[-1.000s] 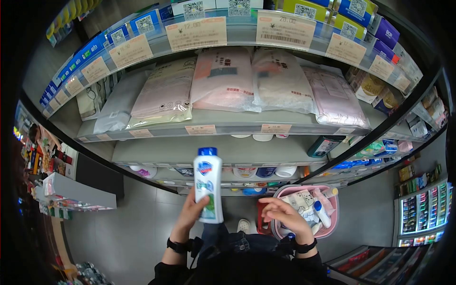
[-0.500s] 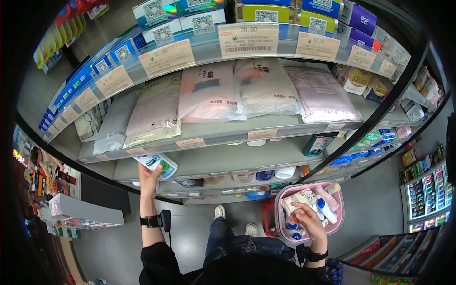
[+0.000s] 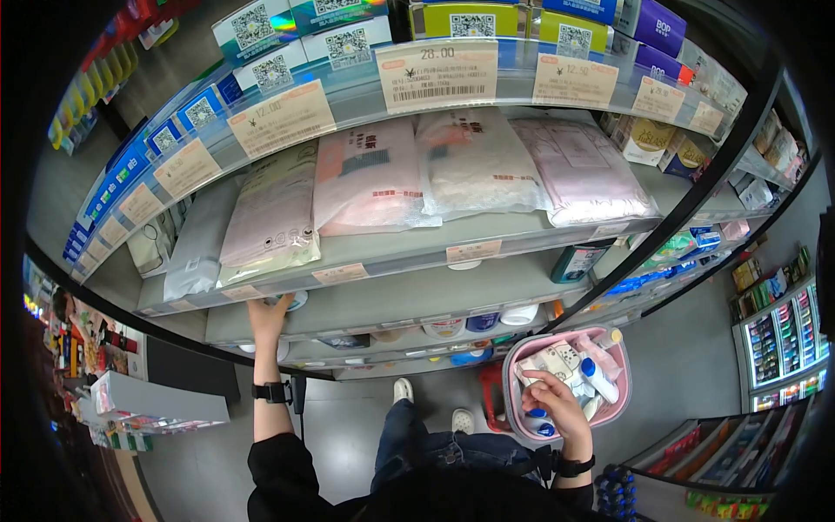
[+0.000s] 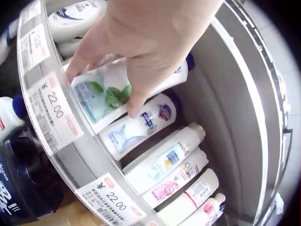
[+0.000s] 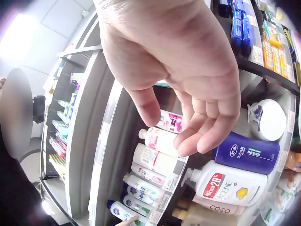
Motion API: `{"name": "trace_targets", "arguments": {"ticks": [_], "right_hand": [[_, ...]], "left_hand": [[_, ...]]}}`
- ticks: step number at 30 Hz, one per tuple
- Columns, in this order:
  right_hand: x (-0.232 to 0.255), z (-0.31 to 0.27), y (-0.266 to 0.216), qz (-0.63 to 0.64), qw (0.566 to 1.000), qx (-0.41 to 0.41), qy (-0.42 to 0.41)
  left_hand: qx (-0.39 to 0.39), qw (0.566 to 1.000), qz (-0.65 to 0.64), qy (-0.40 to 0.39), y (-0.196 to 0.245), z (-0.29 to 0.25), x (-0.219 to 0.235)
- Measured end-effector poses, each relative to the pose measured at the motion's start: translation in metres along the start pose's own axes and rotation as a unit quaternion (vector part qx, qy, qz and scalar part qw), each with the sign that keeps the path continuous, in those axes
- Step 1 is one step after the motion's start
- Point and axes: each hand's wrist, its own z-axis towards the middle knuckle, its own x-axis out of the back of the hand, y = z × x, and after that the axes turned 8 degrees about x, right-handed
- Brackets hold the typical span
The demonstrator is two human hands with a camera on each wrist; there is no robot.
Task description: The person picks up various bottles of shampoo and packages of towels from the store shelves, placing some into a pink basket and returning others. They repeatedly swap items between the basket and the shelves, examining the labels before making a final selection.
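My left hand (image 3: 268, 320) reaches into the shelf below the bagged goods, at the left. In the left wrist view it grips a white body wash bottle (image 4: 101, 96) with green leaves on its label, thumb on one face and fingers over the far side. The bottle stands in the row at the shelf's front lip, beside another white body wash bottle (image 4: 141, 126) with a blue cap. My right hand (image 3: 559, 404) holds nothing, its fingers loosely bent above a pink basket (image 3: 623, 393). In the basket lie blue-capped bottles (image 3: 598, 376) and soft packs.
Several shampoo bottles (image 4: 164, 157) continue the row. Price tags (image 4: 54, 110) line the shelf lip. Above are bagged textiles (image 3: 370, 178) and boxes (image 3: 470, 21). A black post (image 3: 696, 187) crosses the shelf's right side. Pump bottles (image 5: 230, 186) stand on a lower shelf.
My left hand has carried the body wash bottle from in front of my body leftward and into the shelf row. The right hand stays over the basket, and the view has turned slightly.
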Motion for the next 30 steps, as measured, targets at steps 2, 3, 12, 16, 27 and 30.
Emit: {"name": "trace_targets", "arguments": {"ticks": [2, 3, 12, 16, 27, 30], "right_hand": [[0.000, 0.000, 0.001, 0.011, 1.000, 0.000, -0.008], [-0.001, -0.001, 0.001, 0.012, 1.000, 0.001, -0.005], [0.020, -0.022, 0.022, -0.009, 0.994, 0.021, 0.105], [0.048, -0.028, 0.057, -0.122, 0.958, 0.020, 0.258], [0.121, -0.047, 0.185, -0.482, 0.837, -0.107, 0.236], [0.117, -0.042, 0.217, -0.573, 0.791, -0.096, 0.194]], "left_hand": [[-0.036, 0.989, 0.144, 0.000, -0.026, 0.020, 0.002], [-0.037, 0.989, 0.143, -0.003, -0.028, 0.023, -0.001], [-0.157, 0.863, 0.478, -0.040, -0.082, 0.075, -0.002], [-0.169, 0.934, 0.315, -0.014, -0.072, 0.068, -0.010], [0.007, 0.995, -0.015, -0.102, 0.060, -0.076, -0.012], [0.073, 0.982, -0.067, -0.158, 0.080, -0.117, -0.015]]}}
